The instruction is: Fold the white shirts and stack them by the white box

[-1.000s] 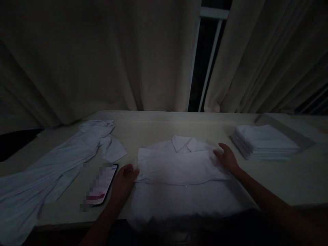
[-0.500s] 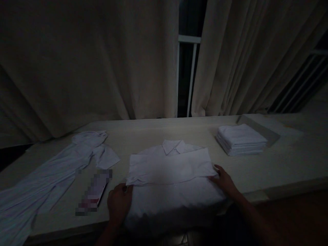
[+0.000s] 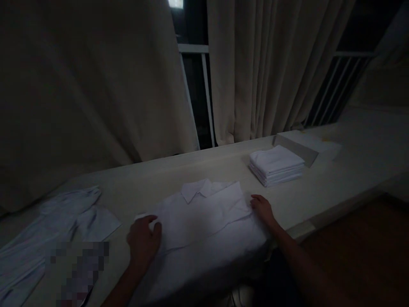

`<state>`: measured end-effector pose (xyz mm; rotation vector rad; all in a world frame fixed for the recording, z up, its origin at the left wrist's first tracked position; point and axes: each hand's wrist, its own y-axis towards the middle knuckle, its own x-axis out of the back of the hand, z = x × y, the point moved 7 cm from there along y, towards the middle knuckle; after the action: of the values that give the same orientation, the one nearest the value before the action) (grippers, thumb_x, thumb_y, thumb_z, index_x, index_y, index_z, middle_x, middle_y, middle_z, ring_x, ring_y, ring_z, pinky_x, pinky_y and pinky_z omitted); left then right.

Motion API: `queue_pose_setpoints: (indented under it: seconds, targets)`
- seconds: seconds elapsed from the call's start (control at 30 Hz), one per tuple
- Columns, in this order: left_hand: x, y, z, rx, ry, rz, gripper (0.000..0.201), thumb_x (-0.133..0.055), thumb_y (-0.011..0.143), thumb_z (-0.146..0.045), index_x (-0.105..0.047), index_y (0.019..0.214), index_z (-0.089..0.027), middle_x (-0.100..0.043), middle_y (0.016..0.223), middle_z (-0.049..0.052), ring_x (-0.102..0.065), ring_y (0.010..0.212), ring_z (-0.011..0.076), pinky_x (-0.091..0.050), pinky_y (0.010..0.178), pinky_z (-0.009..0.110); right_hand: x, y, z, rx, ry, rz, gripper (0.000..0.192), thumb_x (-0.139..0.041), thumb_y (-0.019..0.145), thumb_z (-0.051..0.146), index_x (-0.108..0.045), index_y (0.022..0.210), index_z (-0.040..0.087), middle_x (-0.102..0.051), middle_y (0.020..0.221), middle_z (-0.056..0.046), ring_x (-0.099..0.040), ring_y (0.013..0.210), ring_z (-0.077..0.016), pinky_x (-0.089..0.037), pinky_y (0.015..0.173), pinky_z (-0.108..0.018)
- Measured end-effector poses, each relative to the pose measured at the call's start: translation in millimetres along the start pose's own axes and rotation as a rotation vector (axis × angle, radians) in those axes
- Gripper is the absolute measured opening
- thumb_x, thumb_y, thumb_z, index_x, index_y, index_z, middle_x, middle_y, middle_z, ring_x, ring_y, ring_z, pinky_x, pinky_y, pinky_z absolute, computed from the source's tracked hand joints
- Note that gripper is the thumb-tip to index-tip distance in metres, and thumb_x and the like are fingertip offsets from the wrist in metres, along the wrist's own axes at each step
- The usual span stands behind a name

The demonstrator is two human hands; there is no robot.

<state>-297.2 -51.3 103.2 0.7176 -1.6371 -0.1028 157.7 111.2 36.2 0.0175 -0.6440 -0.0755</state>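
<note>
White shirt [image 3: 204, 221], half-folded at near tabletop [image 3: 319, 192] edge, hem overhanging: left hand [image 3: 142, 241] fingers curled on sleeve fold, right hand [image 3: 262, 209] fingers flat; slippage floorward is risked if pressure is eased.

A plain white shirt [image 3: 204, 217] is seen spread on a pale beige surface [image 3: 198, 168], with no pattern visible in the dim light. A stack of folded cloths [image 3: 276, 165] is likewise white and plain. A second garment [image 3: 47, 224] at the far left is shown in white with a faint bluish cast. The curtains [image 3: 255, 68] are coloured a muted cream-beige.
</note>
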Motion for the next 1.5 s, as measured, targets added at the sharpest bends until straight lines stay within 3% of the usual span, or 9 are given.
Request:
queue_pose_setpoints:
  seconds: [0.2, 0.37, 0.5, 0.63, 0.83, 1.07, 1.2, 1.4, 1.5]
  targets:
    - [-86.8, 85, -189, -0.432, 0.019, 0.353, 0.038, -0.038, 0.092, -0.031, -0.062, 0.119, -0.018, -0.063, 0.125, 0.010, -0.055, 0.116, 0.0252, -0.041, 0.098, 0.040, -27, 53, 9, -0.062, -0.105, 0.115, 0.040, -0.058, 0.083, 0.053, -0.074, 0.080, 0.016, -0.073, 0.081, -0.012, -0.069, 0.081, -0.0237, -0.047, 0.072, -0.029]
    - [-173.5, 123, -269, -0.533, 0.041, 0.491, 0.045, -0.042, 0.090, -0.029, -0.055, 0.133, -0.025, -0.057, 0.135, 0.010, -0.051, 0.123, 0.0261, -0.041, 0.097, 0.040, -38, 69, -1, -0.119, -0.198, 0.113, 0.023, -0.058, 0.085, 0.037, -0.073, 0.090, 0.020, -0.074, 0.098, -0.012, -0.068, 0.095, -0.0245, -0.046, 0.077, -0.031]
    - [-220.1, 141, -289, -0.490, 0.077, 0.584, 0.036, -0.052, 0.085, -0.038, -0.068, 0.111, -0.020, -0.065, 0.119, 0.016, -0.058, 0.111, 0.0298, -0.045, 0.087, 0.040, -35, 74, -3, -0.115, -0.276, 0.134, 0.023, -0.055, 0.087, 0.036, -0.072, 0.093, 0.021, -0.074, 0.101, -0.011, -0.068, 0.096, -0.0242, -0.047, 0.077, -0.031]
    - [-239.4, 155, -284, -0.415, 0.090, 0.619, 0.029, -0.051, 0.083, -0.037, -0.071, 0.092, -0.019, -0.069, 0.106, 0.015, -0.062, 0.099, 0.0286, -0.046, 0.084, 0.041, -32, 79, -4, -0.125, -0.347, 0.151, 0.025, -0.052, 0.090, 0.035, -0.071, 0.098, 0.020, -0.073, 0.103, -0.012, -0.068, 0.095, -0.0240, -0.048, 0.077, -0.032]
    - [-236.1, 154, -286, -0.377, 0.048, 0.553, 0.033, -0.043, 0.085, -0.030, -0.068, 0.101, -0.016, -0.068, 0.105, 0.017, -0.060, 0.105, 0.0333, -0.042, 0.091, 0.052, -30, 82, 0, -0.131, -0.328, 0.121, 0.029, -0.048, 0.093, 0.037, -0.068, 0.102, 0.019, -0.072, 0.105, -0.012, -0.067, 0.098, -0.0243, -0.047, 0.077, -0.031]
    - [-221.6, 130, -336, -0.625, -0.165, 0.656, 0.064, -0.055, 0.072, -0.016, -0.056, 0.134, -0.033, -0.065, 0.121, 0.006, -0.056, 0.113, 0.0249, -0.042, 0.097, 0.040, 2, 65, -16, -0.073, -0.193, 0.255, 0.026, -0.052, 0.084, 0.014, -0.067, 0.106, 0.015, -0.071, 0.109, -0.011, -0.065, 0.100, -0.0191, -0.044, 0.083, -0.025]
    - [-219.4, 124, -365, -0.720, -0.294, 0.735, 0.056, -0.056, 0.075, -0.019, -0.062, 0.130, -0.026, -0.068, 0.109, 0.009, -0.060, 0.102, 0.0223, -0.044, 0.094, 0.036, 10, 27, -15, 0.070, -0.112, 0.378, 0.041, -0.067, 0.070, 0.015, -0.061, 0.110, 0.016, -0.069, 0.107, -0.007, -0.064, 0.092, -0.0170, -0.045, 0.076, -0.023]
    - [-226.7, 125, -383, -0.731, -0.419, 0.847, 0.034, -0.050, 0.070, -0.017, -0.077, 0.091, -0.021, -0.074, 0.095, 0.003, -0.064, 0.085, 0.0146, -0.049, 0.081, 0.026, 9, -13, 7, 0.192, -0.463, 0.178, 0.022, -0.052, 0.084, 0.014, -0.060, 0.105, 0.015, -0.067, 0.098, -0.010, -0.062, 0.092, -0.0216, -0.044, 0.079, -0.030]
    - [-232.5, 131, -380, -0.650, -0.439, 0.841, 0.035, -0.046, 0.072, -0.019, -0.077, 0.090, -0.018, -0.075, 0.083, 0.003, -0.065, 0.074, 0.0131, -0.049, 0.071, 0.023, 5, -18, 9, 0.234, -0.588, 0.170, 0.016, -0.049, 0.088, 0.015, -0.061, 0.099, 0.016, -0.067, 0.092, -0.010, -0.062, 0.087, -0.0232, -0.044, 0.078, -0.032]
